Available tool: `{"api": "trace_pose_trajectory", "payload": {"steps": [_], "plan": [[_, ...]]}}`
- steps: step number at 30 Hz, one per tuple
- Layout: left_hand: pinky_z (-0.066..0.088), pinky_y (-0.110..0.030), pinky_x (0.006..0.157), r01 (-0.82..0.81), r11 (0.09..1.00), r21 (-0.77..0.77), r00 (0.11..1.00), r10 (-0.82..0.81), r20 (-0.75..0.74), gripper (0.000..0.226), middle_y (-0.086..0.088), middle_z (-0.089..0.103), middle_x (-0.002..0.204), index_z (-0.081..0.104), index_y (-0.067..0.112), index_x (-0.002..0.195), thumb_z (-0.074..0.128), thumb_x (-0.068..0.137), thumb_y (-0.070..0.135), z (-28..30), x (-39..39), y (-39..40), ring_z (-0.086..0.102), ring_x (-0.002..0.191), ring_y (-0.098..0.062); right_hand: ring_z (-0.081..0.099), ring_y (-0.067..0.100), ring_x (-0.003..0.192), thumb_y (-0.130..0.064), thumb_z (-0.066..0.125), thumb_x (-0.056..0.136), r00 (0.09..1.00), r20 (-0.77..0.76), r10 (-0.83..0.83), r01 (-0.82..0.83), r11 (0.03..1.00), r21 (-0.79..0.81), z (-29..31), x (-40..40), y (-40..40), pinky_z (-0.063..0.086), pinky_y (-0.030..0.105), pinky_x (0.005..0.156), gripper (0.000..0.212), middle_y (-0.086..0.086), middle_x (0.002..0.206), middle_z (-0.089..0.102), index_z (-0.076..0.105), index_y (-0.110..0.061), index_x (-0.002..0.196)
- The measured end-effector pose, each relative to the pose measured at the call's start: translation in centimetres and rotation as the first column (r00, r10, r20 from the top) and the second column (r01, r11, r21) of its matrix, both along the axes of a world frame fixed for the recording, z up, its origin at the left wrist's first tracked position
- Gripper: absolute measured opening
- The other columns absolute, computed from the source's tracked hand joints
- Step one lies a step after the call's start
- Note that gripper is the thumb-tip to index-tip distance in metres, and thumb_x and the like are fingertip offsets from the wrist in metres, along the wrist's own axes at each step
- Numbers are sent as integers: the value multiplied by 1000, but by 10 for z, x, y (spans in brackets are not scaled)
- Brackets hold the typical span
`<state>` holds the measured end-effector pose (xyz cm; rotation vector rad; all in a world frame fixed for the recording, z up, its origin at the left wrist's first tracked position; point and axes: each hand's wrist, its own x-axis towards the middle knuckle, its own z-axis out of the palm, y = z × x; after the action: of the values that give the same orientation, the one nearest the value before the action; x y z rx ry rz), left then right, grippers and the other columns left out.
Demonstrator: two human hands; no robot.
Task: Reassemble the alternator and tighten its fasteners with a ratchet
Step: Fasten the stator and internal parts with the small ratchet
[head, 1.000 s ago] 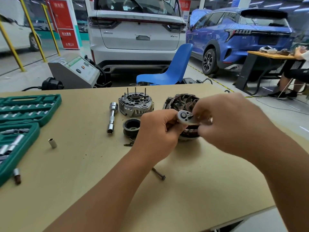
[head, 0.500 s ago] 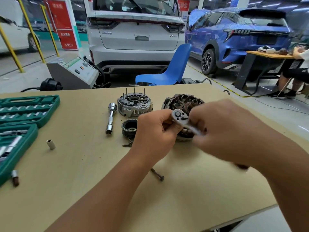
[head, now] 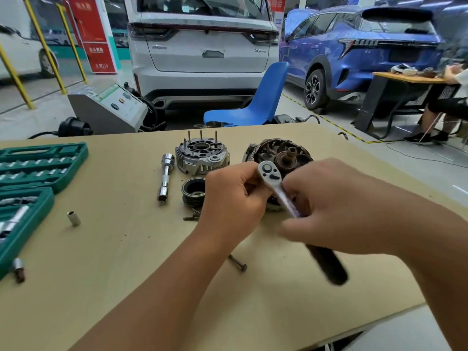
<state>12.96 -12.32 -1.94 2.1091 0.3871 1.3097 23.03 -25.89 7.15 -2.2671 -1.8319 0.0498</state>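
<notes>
Ratchet held above stator-rotor assembly: head pinched by left hand, shaft gripped by right hand, blurred. Alternator not yet joined; rear housing left of assembly, pulley before housing, on counter. Step judged: ratchet being readied. Next: socket needed, housing mated.

A car repair workshop is seen here: a white SUV and a blue SUV are parked on a painted concrete floor, with yellow guard rails at the left. A grey service machine is stood beside the counter, where a green socket set case, loose sockets and stripped alternator parts are laid out
</notes>
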Motion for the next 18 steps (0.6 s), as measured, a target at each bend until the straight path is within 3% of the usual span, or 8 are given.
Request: {"api": "trace_pose_trajectory", "payload": {"steps": [3, 5, 7, 9, 12, 13, 15, 18], "plan": [[46, -26, 55, 64, 998, 29, 997, -63, -45, 18, 14, 66, 65, 73, 24, 75, 80, 89, 13, -2, -2, 6, 57, 61, -9, 62, 25, 84, -34, 57, 76, 961, 189, -204, 165, 965, 204, 1, 12, 6, 52, 39, 68, 23, -9, 84, 63, 62, -37, 98], [50, -38, 57, 68, 997, 21, 997, -67, -41, 8, 6, 69, 68, 77, 15, 81, 80, 89, 14, -2, -2, 5, 60, 62, -16, 61, 31, 82, -34, 57, 87, 949, 237, -207, 154, 963, 221, -5, 9, 8, 50, 39, 67, 12, -3, 85, 62, 58, -30, 98], [51, -41, 56, 67, 997, 25, 997, -66, -37, 7, 4, 69, 67, 77, 14, 81, 81, 87, 16, -2, -2, 2, 62, 61, -20, 65, 25, 63, -30, 58, 92, 997, -73, -25, 31, 996, 84, -15, 4, 6, 55, 44, 57, 11, -2, 77, 56, 50, -25, 87], [54, -39, 56, 55, 998, 13, 998, -54, -40, 12, 7, 71, 70, 78, 16, 85, 86, 81, 25, -2, -3, 1, 65, 62, -17, 66, 16, 51, -21, 62, 92, 921, -383, 68, -50, 997, 56, -16, 10, 1, 58, 43, 48, 10, -2, 74, 58, 54, -24, 89], [51, -27, 56, -104, 994, 30, 988, 107, -114, 30, 12, 65, 72, 76, 21, 88, 94, 70, 37, -6, -9, 9, 59, 62, -9, 56, 15, 42, -8, 65, 92, 895, -427, 130, -10, 962, 271, -8, 35, -3, 52, 33, 39, 22, -2, 64, 63, 63, -29, 99], [49, -25, 59, -147, 988, 54, 973, 154, -171, 33, 11, 63, 73, 76, 20, 90, 94, 68, 38, -7, -10, 12, 57, 64, -8, 49, 19, 39, -3, 65, 92, 841, -512, 173, 37, 926, 375, -6, 43, -3, 48, 33, 37, 24, 0, 59, 60, 63, -25, 101], [48, -25, 63, -165, 985, 57, 951, 174, -257, 32, 8, 63, 75, 76, 19, 91, 93, 70, 36, -10, -10, 12, 56, 67, -6, 31, 23, 38, 4, 61, 90, 636, -701, 322, 177, 823, 539, -10, 56, 1, 37, 30, 37, 23, 7, 55, 47, 61, -16, 101], [50, -27, 64, -193, 981, 33, 942, 194, -275, 21, 8, 64, 73, 75, 18, 86, 88, 77, 32, -12, -7, 8, 59, 65, -5, 22, 16, 40, 11, 49, 89, 350, -791, 503, 313, 733, 604, -30, 63, 16, 28, 24, 40, 26, 13, 58, 35, 52, -14, 94]]}}
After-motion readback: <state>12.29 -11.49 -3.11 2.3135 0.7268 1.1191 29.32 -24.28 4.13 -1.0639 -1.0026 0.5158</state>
